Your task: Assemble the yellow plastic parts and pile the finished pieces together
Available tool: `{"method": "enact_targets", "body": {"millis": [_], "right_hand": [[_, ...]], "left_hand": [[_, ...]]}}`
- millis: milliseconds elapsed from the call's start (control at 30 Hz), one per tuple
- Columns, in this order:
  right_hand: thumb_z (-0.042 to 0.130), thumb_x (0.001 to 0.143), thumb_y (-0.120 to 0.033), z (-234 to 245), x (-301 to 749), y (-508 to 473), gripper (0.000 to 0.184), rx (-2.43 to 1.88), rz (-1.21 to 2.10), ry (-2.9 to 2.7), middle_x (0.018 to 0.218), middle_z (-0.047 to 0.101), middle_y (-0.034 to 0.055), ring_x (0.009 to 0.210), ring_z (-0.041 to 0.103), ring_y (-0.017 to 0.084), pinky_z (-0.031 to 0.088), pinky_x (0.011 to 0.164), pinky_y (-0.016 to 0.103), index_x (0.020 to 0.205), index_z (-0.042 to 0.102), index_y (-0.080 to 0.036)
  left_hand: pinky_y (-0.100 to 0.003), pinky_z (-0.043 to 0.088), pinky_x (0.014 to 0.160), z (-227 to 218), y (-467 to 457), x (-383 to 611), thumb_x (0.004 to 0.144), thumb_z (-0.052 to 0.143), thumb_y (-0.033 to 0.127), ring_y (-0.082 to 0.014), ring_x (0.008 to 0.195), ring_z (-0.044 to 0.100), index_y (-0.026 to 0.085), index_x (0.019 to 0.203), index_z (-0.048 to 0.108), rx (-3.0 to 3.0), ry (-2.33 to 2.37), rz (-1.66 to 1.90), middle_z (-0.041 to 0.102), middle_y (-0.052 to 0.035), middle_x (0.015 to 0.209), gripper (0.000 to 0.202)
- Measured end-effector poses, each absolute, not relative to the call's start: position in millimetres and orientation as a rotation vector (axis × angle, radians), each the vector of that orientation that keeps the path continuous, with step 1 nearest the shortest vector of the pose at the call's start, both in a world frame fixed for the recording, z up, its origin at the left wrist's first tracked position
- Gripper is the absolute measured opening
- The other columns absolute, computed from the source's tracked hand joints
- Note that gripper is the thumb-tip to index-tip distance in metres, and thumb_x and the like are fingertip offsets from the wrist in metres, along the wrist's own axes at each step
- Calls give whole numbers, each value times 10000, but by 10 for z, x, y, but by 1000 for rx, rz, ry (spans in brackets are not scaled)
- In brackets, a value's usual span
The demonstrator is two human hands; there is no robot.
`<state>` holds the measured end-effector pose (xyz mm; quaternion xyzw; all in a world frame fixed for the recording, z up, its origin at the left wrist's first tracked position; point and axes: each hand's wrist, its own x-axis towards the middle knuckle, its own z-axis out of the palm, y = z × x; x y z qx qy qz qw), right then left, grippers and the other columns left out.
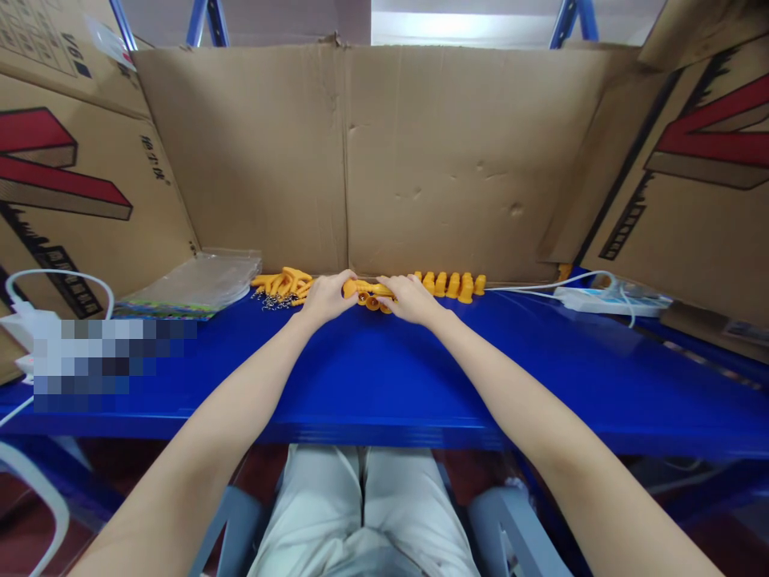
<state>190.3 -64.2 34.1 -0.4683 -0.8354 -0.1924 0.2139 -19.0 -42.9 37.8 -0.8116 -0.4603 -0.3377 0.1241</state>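
Glossy blue desk [390, 377] backed by a brown cardboard panel [469, 160]. An orange plastic pile with metal chains [282, 282] crowds the left hand [325, 298], and upright orange plastic pieces [453, 286] sit right beside the right hand [412, 299]. Each grip looks closed on an orange plastic piece [368, 287] between them, long axis side to side, round end left.
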Motion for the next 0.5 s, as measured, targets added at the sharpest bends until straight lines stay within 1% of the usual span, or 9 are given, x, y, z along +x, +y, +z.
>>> {"method": "enact_targets", "body": {"millis": [67, 133, 267, 333, 433, 500], "right_hand": [[451, 942, -289, 344, 1900, -655, 354, -1314, -494, -2323, 1164, 650, 157, 1053, 572, 273, 331, 864, 371, 1239, 559, -130], [472, 918, -252, 359, 1893, -679, 286, -1308, -508, -2327, 1128, 662, 146, 1035, 574, 273, 318, 850, 363, 1160, 577, -142], [487, 864, -165, 401, 1881, -731, 252, -1245, -620, -2294, 1047, 671, 132, 976, 576, 266, 286, 826, 350, 1107, 552, -147], [485, 883, -201, 408, 1880, -742, 244, -1234, -615, -2286, 1046, 669, 137, 962, 578, 262, 280, 818, 343, 1113, 540, -141], [464, 931, -299, 398, 1880, -738, 278, -1256, -541, -2315, 1054, 671, 144, 969, 584, 257, 279, 806, 336, 1142, 534, -131], [441, 949, -306, 391, 1878, -733, 277, -1272, -505, -2350, 1078, 671, 142, 996, 582, 254, 276, 806, 334, 1140, 547, -136]], "left_hand": [[-290, 466, 711, 377, -447, -175, 764, 590, 321, -226, 795, 674, 209, 1064, 649, -2368, -1322, -984, 722, -51, 848, 326], [-287, 457, 694, 368, -449, -166, 751, 600, 329, -217, 754, 667, 206, 1053, 650, -2388, -1316, -975, 715, -45, 802, 330], [-271, 437, 650, 349, -426, -173, 742, 600, 340, -191, 680, 642, 200, 1045, 639, -2424, -1319, -978, 688, -23, 728, 336], [-268, 430, 641, 347, -416, -184, 745, 594, 342, -187, 675, 636, 196, 1040, 634, -2426, -1312, -998, 683, -22, 728, 331], [-268, 424, 640, 349, -414, -194, 741, 593, 340, -184, 670, 630, 196, 1028, 636, -2435, -1300, -1015, 678, -21, 725, 323], [-268, 419, 634, 351, -421, -194, 734, 596, 336, -182, 658, 623, 198, 1012, 642, -2441, -1303, -1011, 673, -18, 715, 314]]}}
